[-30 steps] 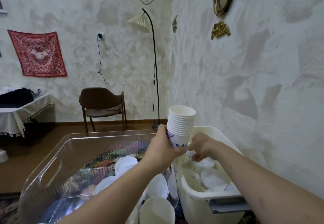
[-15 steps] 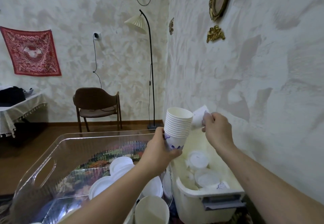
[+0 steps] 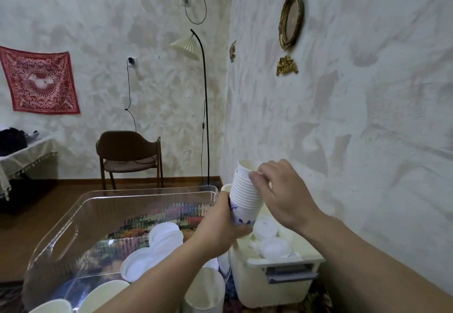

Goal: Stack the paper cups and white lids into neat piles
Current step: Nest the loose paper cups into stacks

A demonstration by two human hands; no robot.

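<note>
Cup stack (image 3: 245, 195) white, ribbed rims, blue print at btm

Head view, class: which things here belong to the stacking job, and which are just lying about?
Belong: cup stack, top cup, left hand, right hand, white lids, clear bin, white bin.

Lying about: chair, floor lamp, red cloth, gold frame.
</note>
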